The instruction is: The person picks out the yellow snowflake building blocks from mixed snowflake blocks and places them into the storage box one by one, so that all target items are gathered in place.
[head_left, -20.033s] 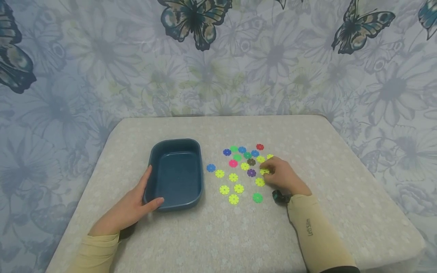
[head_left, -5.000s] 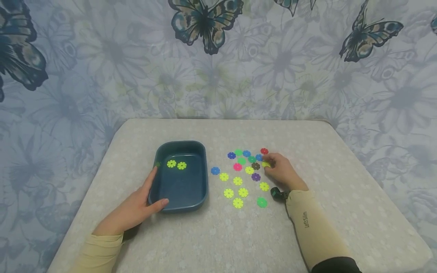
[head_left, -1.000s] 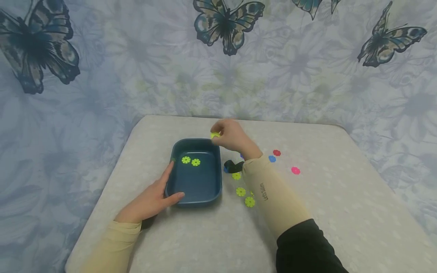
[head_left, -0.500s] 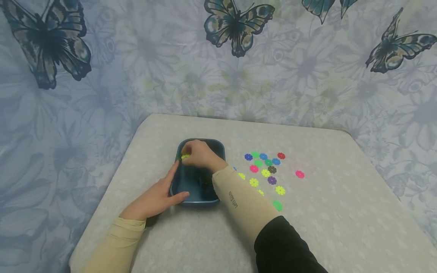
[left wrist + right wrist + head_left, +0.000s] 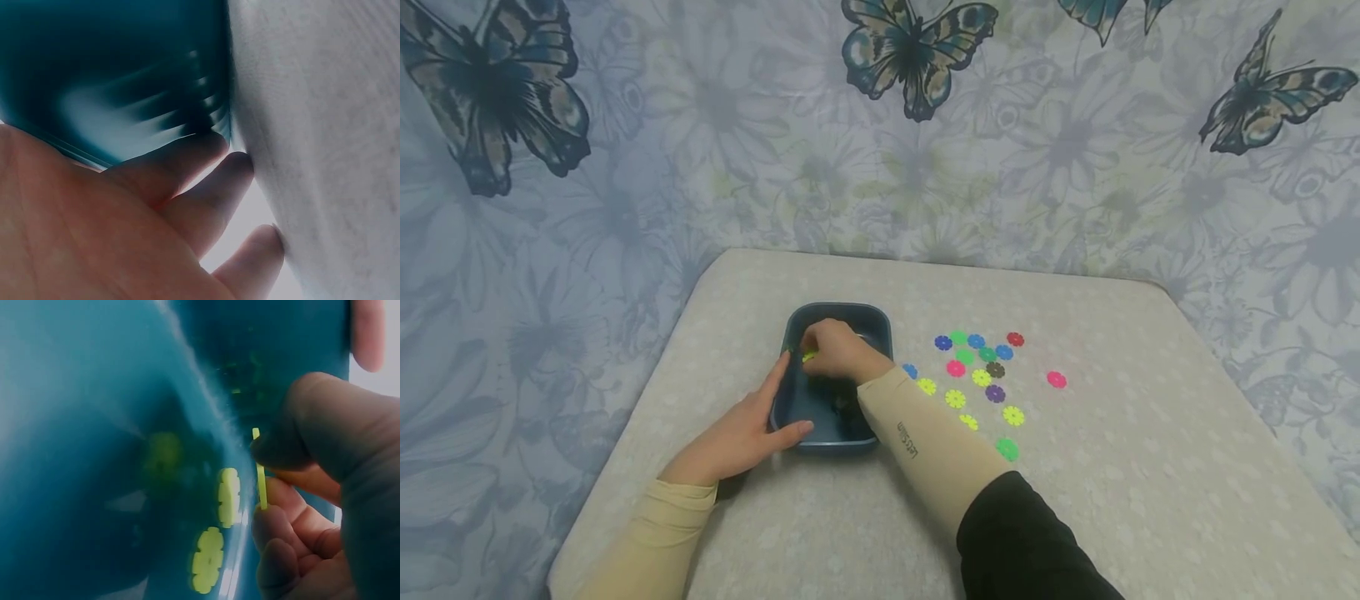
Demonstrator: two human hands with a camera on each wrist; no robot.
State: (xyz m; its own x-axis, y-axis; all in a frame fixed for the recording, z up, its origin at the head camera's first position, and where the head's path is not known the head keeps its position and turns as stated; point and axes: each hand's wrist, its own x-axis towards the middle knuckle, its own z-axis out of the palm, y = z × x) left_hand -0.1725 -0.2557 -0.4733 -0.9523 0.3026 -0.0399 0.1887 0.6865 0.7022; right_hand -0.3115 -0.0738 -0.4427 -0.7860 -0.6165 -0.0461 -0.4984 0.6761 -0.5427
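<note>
In the head view a dark blue rectangular tray (image 5: 880, 333) stands left of the table's middle. My left hand (image 5: 737, 433) holds its near left corner, thumb over the near rim and fingers along the outer wall (image 5: 125, 75). Inside the tray, my right hand (image 5: 846, 352) pinches a yellow notched flower-shaped disc (image 5: 261, 481) on edge between thumb and fingers. Beside it in the right wrist view, two more yellow discs (image 5: 229, 497) lie in the tray. The right hand and sleeve hide part of the tray's floor.
Right of the tray lie several similar discs in yellow, green, blue, purple and brown, with a red disc (image 5: 1015, 339) at the back. A pink disc (image 5: 1057, 380) lies apart on the right. The patterned tablecloth (image 5: 1150, 467) reaches back to a butterfly-print wall.
The tray held no discs 20 seconds ago and two yellow ones 5 seconds ago. Since a second ago, my right hand has carried another yellow disc from the far right rim into the tray.
</note>
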